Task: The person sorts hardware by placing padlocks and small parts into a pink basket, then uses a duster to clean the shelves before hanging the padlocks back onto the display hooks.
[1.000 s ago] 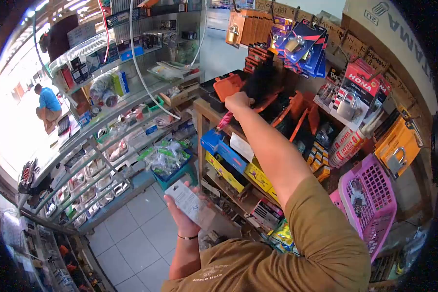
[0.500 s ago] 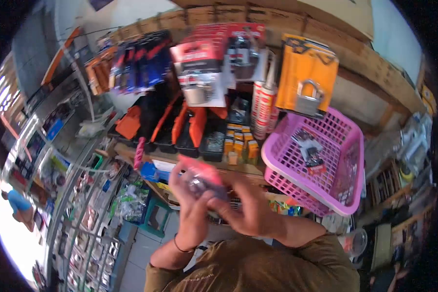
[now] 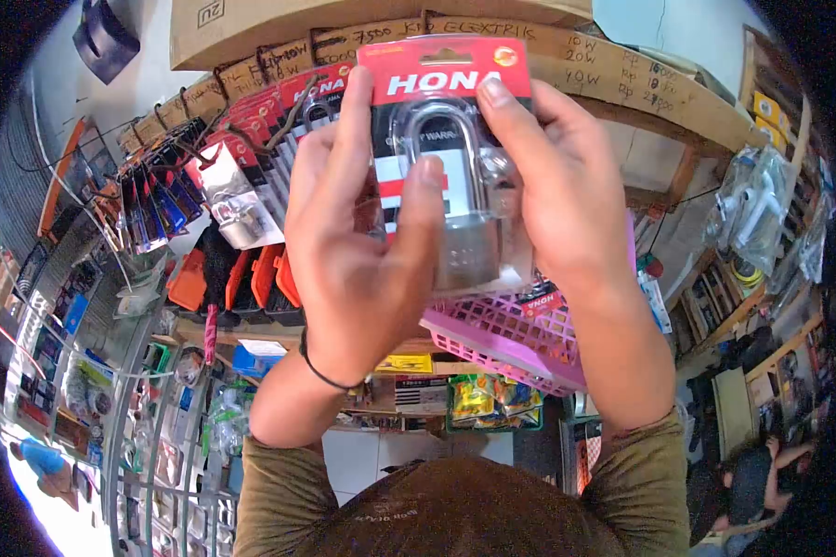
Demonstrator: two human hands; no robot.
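A padlock in a red-topped blister pack (image 3: 469, 249), printed HONA, is held up in front of the hanging goods, its front facing me. My left hand (image 3: 348, 246) grips the pack's left side, the thumb lying across the clear plastic over the shackle. On the other side, my right hand (image 3: 576, 190) closes around the right edge, with its thumb near the red header. Fingers behind the card are partly hidden. Beyond my left hand, another carded padlock (image 3: 237, 209) hangs beside a row of red-topped packs (image 3: 255, 116).
Below the pack sits a pink plastic basket (image 3: 506, 348), partly covered by my right arm. Orange-fronted bins (image 3: 188, 281) stand on the shelf at left. A cardboard strip with handwritten prices (image 3: 613, 70) runs behind. Two other people (image 3: 46, 464) (image 3: 757, 483) are at the far sides.
Both hands have raised the padlock pack from low over the shelf edge to high in view, closer to the camera. Its printed front is now legible. The view has shifted too.
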